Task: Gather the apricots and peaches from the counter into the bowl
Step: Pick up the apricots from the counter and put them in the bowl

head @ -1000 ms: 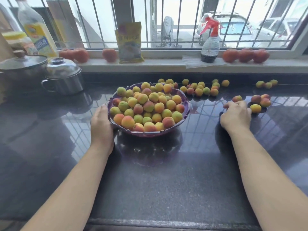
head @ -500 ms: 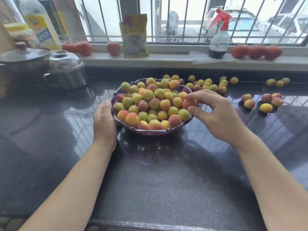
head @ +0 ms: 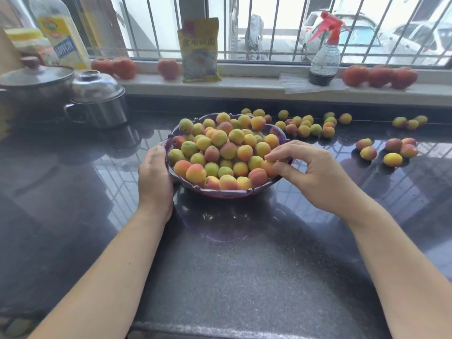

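Two lidded steel pots (head: 73, 94) stand at the far left of the dark polished stone table (head: 232, 277), with a tall clear bottle bearing a yellow and blue label (head: 61, 33) behind them. On the pale window ledge (head: 244, 85) sit three red tomatoes at the left (head: 124, 67), then an upright yellow printed packet (head: 200, 50). The left hand (head: 155, 177) rests against the left wall of the purple scalloped plastic bowl (head: 227, 193), fingers curved round the rim and holding it. That bowl sits on the table near the middle and is heaped with small yellow, green and red-blushed apricots and peaches (head: 220, 152). The right hand (head: 310, 172) reaches over the bowl's right edge; its thumb and forefinger pinch one orange fruit (head: 267, 166) lying at the right side of the heap, the other fingers loosely arched above. Behind the bowl and to its right a loose cluster of the same fruit (head: 305, 124) lies on the table, near the back edge. Farther right on the ledge stands a clear spray bottle with a red trigger (head: 324, 52), beside three more red tomatoes (head: 379, 75). Below these, five fruits (head: 389, 150) lie grouped on the table well apart from the bowl, and three more (head: 411, 122) sit close together by the back edge at the far right
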Demonstrator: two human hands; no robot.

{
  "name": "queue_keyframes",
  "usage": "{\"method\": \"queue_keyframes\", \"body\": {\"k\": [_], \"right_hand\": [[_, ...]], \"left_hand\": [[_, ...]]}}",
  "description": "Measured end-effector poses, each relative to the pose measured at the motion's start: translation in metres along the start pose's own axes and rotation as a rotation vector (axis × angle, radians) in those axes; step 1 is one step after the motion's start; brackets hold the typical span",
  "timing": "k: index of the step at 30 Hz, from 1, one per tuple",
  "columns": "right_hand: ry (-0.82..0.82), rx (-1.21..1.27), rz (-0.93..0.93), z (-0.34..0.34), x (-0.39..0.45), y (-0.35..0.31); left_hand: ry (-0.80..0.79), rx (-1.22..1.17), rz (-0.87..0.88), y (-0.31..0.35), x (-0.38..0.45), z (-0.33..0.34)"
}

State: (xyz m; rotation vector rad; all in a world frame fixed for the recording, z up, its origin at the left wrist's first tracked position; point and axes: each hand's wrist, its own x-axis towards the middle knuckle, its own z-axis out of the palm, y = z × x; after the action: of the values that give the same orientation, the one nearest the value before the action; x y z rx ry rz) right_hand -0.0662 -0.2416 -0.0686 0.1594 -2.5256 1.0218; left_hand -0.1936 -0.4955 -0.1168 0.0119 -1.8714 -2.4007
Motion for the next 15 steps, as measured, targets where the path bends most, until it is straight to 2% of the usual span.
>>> {"method": "queue_keyframes", "body": {"k": [5, 6, 8, 10, 11, 13, 15], "right_hand": [[0.001, 0.021, 0.018, -0.002, 0.0, -0.003], [0.05, 0.062, 0.038, -0.002, 0.001, -0.002], [0.256, 0.132, 0.113, -0.006, 0.004, 0.009], [0.468, -0.077, 0.229, -0.016, 0.006, 0.036], [0.506, -0.248, 0.321, -0.023, 0.005, 0.053], [0.457, -0.474, 0.547, -0.035, 0.0, 0.082], [0.388, -0.505, 0.727, -0.043, -0.003, 0.096]], "left_hand": [[-0.052, 0.051, 0.015, 0.001, -0.004, -0.001], [-0.072, 0.063, 0.015, 0.001, -0.004, -0.002], [-0.096, 0.081, 0.021, 0.001, -0.004, -0.002], [-0.095, 0.08, 0.028, 0.0, -0.003, -0.003], [-0.09, 0.08, 0.032, 0.0, -0.004, -0.002], [-0.079, 0.074, 0.031, 0.0, -0.004, -0.002], [-0.071, 0.055, 0.027, 0.0, -0.004, -0.001]]}}
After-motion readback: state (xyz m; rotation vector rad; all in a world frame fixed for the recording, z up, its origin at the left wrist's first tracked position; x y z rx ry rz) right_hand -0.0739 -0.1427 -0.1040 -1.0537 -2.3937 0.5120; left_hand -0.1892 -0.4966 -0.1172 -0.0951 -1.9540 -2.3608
